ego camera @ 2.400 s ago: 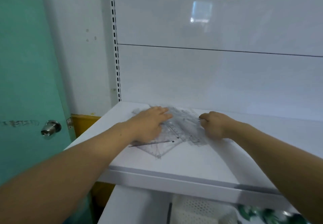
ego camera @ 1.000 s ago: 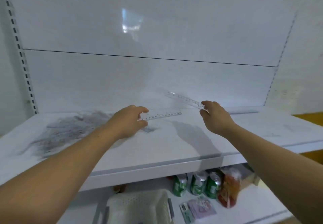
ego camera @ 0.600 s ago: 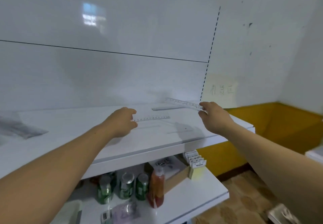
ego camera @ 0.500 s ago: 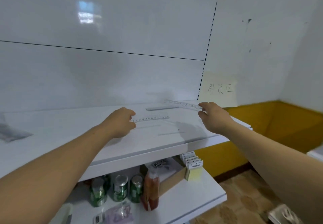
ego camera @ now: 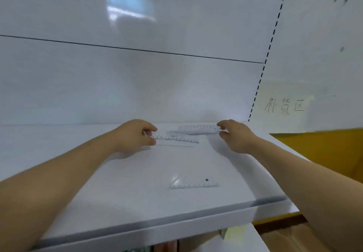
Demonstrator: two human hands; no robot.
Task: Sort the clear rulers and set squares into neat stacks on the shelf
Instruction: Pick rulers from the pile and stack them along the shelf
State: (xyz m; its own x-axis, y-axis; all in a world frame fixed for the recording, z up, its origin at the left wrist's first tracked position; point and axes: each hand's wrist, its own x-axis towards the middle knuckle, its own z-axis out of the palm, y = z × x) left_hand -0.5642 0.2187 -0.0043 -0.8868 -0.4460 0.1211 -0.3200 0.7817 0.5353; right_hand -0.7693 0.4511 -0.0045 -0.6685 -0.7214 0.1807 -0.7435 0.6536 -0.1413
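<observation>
On the white shelf (ego camera: 117, 192), far right, my left grip (ego camera: 133, 136) pinches the nearer ruler (ego camera: 176, 139) and my right grip (ego camera: 235, 136) pinches the farther ruler (ego camera: 198, 128); the set square (ego camera: 193, 183) lies near the front edge. I judge the thin, slick plastic could slip and stack crooked

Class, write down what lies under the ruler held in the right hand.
Under the ruler in the right hand, a blurred grey streak lies on the white shelf: shadow or laid rulers, I cannot tell. The fingers cover its right end.
</observation>
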